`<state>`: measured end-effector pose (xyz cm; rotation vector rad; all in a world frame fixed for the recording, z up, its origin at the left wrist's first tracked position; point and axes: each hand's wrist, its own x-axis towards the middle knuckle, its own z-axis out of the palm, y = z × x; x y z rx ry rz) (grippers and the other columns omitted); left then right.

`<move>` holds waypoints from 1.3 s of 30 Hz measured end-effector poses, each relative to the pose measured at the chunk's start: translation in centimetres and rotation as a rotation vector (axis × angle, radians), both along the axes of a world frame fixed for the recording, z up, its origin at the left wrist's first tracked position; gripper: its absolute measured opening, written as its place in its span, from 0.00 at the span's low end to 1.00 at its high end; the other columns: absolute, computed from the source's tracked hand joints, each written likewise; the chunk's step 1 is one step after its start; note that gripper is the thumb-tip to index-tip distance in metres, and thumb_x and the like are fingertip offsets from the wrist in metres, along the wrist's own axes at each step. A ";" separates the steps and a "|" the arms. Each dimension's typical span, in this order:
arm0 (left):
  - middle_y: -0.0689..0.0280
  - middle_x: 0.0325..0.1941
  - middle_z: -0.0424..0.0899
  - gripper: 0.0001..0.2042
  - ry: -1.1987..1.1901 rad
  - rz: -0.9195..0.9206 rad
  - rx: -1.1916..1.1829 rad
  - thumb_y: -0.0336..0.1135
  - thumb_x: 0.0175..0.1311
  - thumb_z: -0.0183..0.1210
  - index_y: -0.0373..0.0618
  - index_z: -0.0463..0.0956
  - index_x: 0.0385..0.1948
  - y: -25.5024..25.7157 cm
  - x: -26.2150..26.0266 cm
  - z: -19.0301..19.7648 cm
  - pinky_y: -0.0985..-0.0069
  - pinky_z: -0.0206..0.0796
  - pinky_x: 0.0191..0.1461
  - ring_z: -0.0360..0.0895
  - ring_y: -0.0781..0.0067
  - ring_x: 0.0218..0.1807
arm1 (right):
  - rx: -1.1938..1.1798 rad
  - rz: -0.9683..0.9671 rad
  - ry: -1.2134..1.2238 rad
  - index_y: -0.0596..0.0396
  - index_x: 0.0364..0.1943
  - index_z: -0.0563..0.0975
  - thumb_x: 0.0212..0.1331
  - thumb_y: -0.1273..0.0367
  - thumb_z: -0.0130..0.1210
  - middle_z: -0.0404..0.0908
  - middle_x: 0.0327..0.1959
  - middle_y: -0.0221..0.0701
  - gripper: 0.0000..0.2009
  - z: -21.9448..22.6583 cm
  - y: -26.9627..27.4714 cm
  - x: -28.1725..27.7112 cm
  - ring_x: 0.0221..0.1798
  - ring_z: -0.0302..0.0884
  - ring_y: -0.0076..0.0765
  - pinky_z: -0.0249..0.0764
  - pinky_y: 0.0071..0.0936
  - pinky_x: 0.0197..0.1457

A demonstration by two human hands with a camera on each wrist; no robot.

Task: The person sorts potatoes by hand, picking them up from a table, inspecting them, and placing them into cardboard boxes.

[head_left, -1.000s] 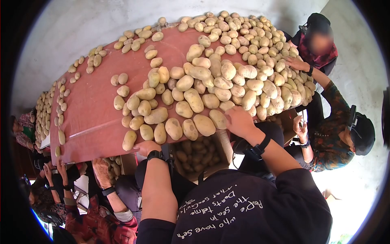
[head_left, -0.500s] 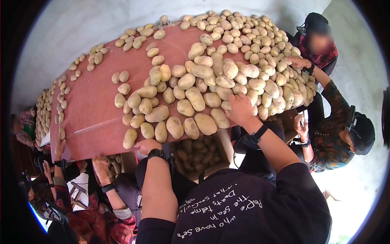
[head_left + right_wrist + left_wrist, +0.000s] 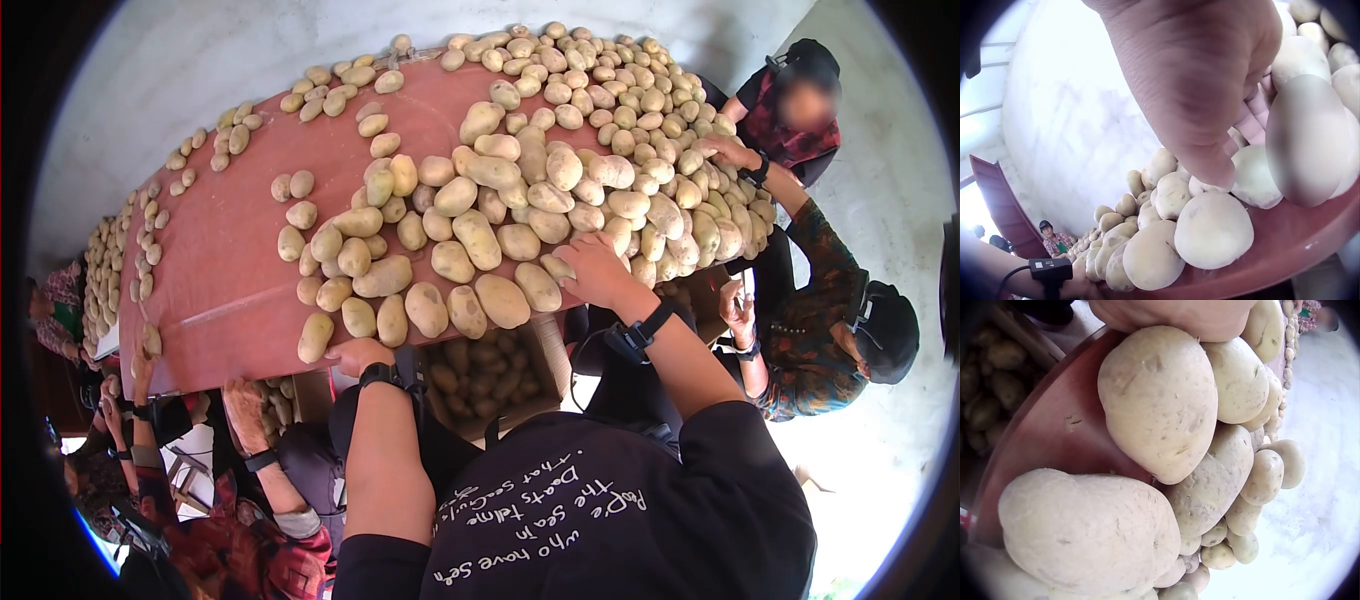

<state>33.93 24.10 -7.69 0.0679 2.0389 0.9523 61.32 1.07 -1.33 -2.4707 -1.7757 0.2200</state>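
Potatoes (image 3: 476, 240) lie heaped along the near part of a red-brown tabletop (image 3: 230, 310). My right hand (image 3: 600, 272) reaches over the near edge of the heap, its fingertips at a potato (image 3: 556, 266). In the right wrist view, the thumb (image 3: 1213, 165) points down among potatoes and stands apart from the fingers (image 3: 1252, 119). My left hand (image 3: 362, 355) rests at the table's near edge, beside an oblong potato (image 3: 315, 338). Only part of that hand (image 3: 1172, 315) shows at the top of the left wrist view; its fingertips are hidden.
Below the table edge, between my arms, stands a box (image 3: 550, 360) of potatoes. A person in a patterned shirt (image 3: 815, 340) reaches into the heap at right, with another person (image 3: 795, 110) beyond. At lower left, people in checked sleeves (image 3: 270, 560) have hands at the edge.
My right hand has moved from the potato at the near edge slightly farther onto the heap. My left hand has stayed at the edge. A neighbour's hand at far left has reached up to a potato.
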 end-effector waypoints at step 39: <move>0.49 0.56 0.76 0.35 0.022 -0.012 -0.054 0.63 0.66 0.38 0.33 0.73 0.50 0.4 -0.4 -0.7 0.53 0.71 0.54 0.74 0.44 0.55 | 0.641 -0.595 0.836 0.57 0.41 0.73 0.51 0.68 0.65 0.76 0.35 0.29 0.16 1.2 1.9 2.7 0.40 0.76 0.25 0.74 0.28 0.43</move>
